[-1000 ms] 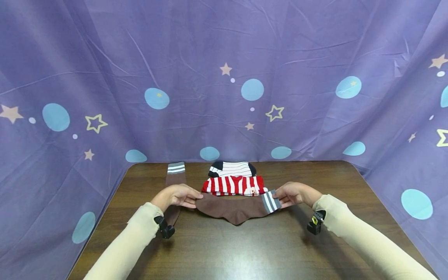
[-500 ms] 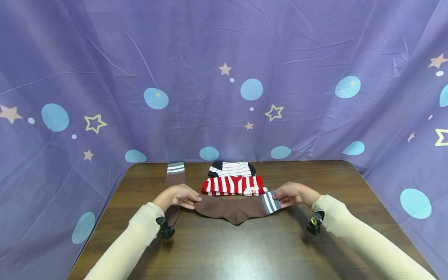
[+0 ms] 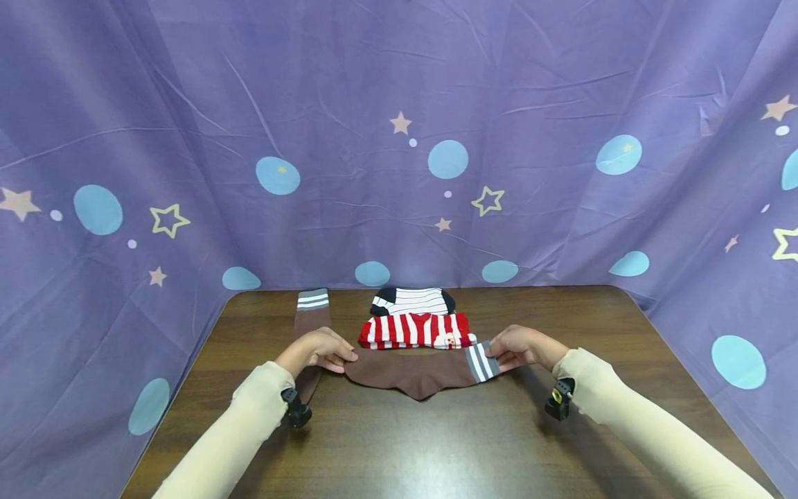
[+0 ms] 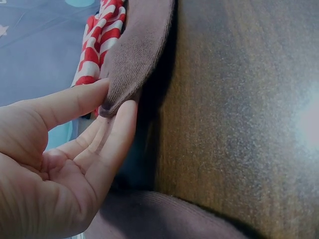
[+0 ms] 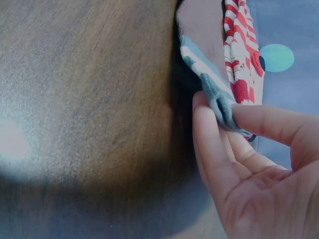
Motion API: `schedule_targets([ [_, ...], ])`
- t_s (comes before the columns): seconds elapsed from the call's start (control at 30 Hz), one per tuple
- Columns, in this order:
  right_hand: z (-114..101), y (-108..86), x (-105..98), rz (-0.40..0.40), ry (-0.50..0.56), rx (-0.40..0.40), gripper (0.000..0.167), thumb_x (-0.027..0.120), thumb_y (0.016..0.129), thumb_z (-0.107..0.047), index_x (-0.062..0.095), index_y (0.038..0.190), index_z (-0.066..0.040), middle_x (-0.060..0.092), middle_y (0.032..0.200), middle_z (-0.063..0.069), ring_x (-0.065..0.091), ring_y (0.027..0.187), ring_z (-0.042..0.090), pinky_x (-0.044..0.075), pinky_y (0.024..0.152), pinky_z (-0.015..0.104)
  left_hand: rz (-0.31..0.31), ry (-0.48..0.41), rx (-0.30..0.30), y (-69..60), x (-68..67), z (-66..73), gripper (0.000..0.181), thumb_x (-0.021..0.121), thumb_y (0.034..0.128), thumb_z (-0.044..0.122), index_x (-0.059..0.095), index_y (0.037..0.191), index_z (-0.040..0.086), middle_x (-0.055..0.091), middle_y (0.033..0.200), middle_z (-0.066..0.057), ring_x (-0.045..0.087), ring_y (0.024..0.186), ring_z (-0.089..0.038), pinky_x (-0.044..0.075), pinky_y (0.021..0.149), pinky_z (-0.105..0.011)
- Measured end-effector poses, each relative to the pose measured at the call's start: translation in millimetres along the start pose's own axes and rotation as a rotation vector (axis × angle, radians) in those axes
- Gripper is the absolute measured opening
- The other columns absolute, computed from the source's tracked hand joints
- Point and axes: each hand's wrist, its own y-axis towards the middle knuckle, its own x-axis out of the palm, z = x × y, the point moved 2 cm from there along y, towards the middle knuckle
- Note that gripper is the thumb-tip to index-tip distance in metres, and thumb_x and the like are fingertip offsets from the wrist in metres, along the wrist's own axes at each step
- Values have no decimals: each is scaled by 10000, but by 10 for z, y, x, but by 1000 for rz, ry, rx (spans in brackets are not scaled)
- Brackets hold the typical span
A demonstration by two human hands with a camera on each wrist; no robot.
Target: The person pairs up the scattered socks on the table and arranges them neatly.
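A brown sock (image 3: 411, 371) with a grey, white-striped cuff stretches sideways between both hands, its heel pointing toward the person. The left hand (image 3: 321, 348) pinches its toe between thumb and fingers, as the left wrist view shows at the sock's toe (image 4: 132, 64). At the other end the right hand (image 3: 524, 345) pinches the cuff (image 5: 214, 94) the same way. Just behind lies a red-and-white striped sock bundle (image 3: 418, 330). A second brown sock (image 3: 312, 319) lies lengthwise on the left, partly hidden under the left hand and wrist.
A white sock with black ends (image 3: 418, 301) lies at the back edge, behind the red striped one. The brown wooden table (image 3: 499, 443) ends at a purple patterned curtain (image 3: 374, 173). Each wrist wears a small black camera.
The left hand has shifted very slightly left with the sock's toe. Both hands keep their pinch, and the other socks stay where they were.
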Motion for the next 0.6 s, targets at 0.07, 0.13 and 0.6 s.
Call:
schedule_targets([
  [0.07, 4, -4, 2, 7, -12, -2, 80, 625, 909, 19, 603, 880, -52, 595, 695, 1, 592, 634, 96, 593, 627, 228, 7, 8, 2, 0, 6, -5, 229, 730, 870, -38, 663, 1082, -95, 659, 750, -3, 613, 615, -92, 630, 651, -255],
  [0.13, 5, -5, 6, 16, -18, 3, 77, 629, 907, 22, 607, 877, -45, 592, 697, 6, 592, 636, 100, 595, 624, 229, 14, 18, 3, -4, 12, -10, 221, 732, 867, -39, 664, 1070, -92, 644, 733, 2, 618, 596, -85, 627, 640, -248],
  [0.6, -5, -2, 21, 89, -78, -15, 48, 682, 891, 22, 636, 881, 29, 597, 698, 24, 595, 630, 121, 603, 612, 242, 75, 63, 22, 9, 35, -15, 183, 755, 842, -33, 679, 1001, -80, 608, 671, 23, 571, 529, -64, 611, 601, -228],
])
